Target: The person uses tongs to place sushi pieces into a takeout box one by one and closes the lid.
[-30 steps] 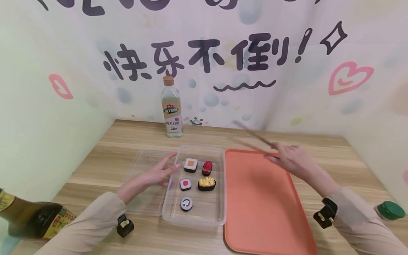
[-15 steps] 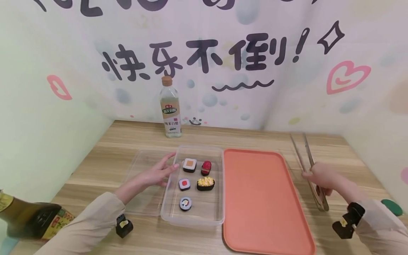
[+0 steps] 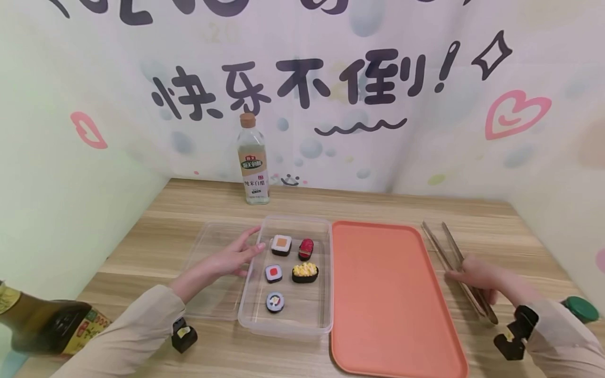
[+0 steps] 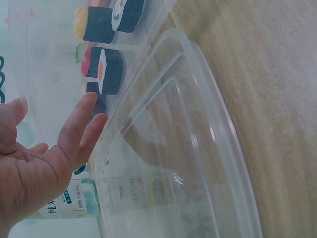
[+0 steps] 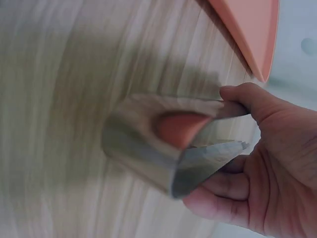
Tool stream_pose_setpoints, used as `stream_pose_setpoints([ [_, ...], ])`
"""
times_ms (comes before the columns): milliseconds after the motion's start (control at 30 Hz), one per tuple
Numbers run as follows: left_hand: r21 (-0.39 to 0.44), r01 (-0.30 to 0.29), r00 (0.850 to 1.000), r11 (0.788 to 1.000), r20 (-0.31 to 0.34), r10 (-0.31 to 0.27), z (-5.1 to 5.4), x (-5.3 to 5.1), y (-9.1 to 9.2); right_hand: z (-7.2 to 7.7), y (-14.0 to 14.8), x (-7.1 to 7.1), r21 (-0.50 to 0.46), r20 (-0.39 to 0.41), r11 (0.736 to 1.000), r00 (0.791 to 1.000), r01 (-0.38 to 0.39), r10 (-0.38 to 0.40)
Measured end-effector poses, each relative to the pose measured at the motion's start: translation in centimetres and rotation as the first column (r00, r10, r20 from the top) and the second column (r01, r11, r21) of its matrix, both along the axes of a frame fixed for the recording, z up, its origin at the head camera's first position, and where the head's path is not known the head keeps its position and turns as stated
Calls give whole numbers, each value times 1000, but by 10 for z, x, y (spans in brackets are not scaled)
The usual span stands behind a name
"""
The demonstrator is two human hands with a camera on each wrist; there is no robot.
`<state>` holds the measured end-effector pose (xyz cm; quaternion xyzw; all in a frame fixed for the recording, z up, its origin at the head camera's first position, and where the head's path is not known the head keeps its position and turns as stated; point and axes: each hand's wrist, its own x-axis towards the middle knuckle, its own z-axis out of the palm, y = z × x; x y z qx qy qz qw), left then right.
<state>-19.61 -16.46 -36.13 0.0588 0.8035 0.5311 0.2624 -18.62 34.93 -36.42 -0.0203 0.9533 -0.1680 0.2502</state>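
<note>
My left hand (image 3: pixel 231 257) rests against the left wall of a clear plastic container (image 3: pixel 287 326), its fingers extended along the side; the left wrist view shows the fingers (image 4: pixel 74 129) fairly straight. Inside the container sit several sushi pieces: an orange-centred roll (image 3: pixel 281 244), a red-topped piece (image 3: pixel 305 249), a red-centred roll (image 3: pixel 273 273), a yellow-topped piece (image 3: pixel 304 272) and a round roll (image 3: pixel 275 302). Right of the orange tray (image 3: pixel 392 299), my right hand (image 3: pixel 479 275) holds metal tongs (image 5: pixel 138 144), thumb on one arm and fingers on the other. Their tips point toward the back wall, spread apart.
A clear lid (image 4: pixel 218 129) lies left of the container. Behind stands a vinegar bottle (image 3: pixel 252 168). A dark sauce bottle (image 3: pixel 52 323) is at the left front, and a green cap (image 3: pixel 580 308) shows at the right edge. The tray's left edge adjoins the container.
My right hand has swung the tongs from above the tray to the table on its right, then lowered them slightly. My left hand has stayed at the container.
</note>
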Motion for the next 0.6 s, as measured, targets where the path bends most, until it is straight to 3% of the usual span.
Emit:
stream_pose_setpoints([
  [200, -12, 14, 999, 1000, -33, -14, 2, 1, 1, 7, 4, 3, 22, 112, 999, 993, 43, -46],
  [400, -73, 23, 983, 997, -179, -36, -2, 1, 1, 7, 1, 3, 40, 106, 998, 993, 42, -46],
  [500, -164, -13, 952, 986, -302, -38, -3, 3, 1, 8, -2, 1, 39, 107, 998, 993, 47, -51],
  [600, -255, -74, 899, 964, -436, -46, -3, 6, 3, 12, -6, -3, 62, 120, 996, 990, 67, -74],
])
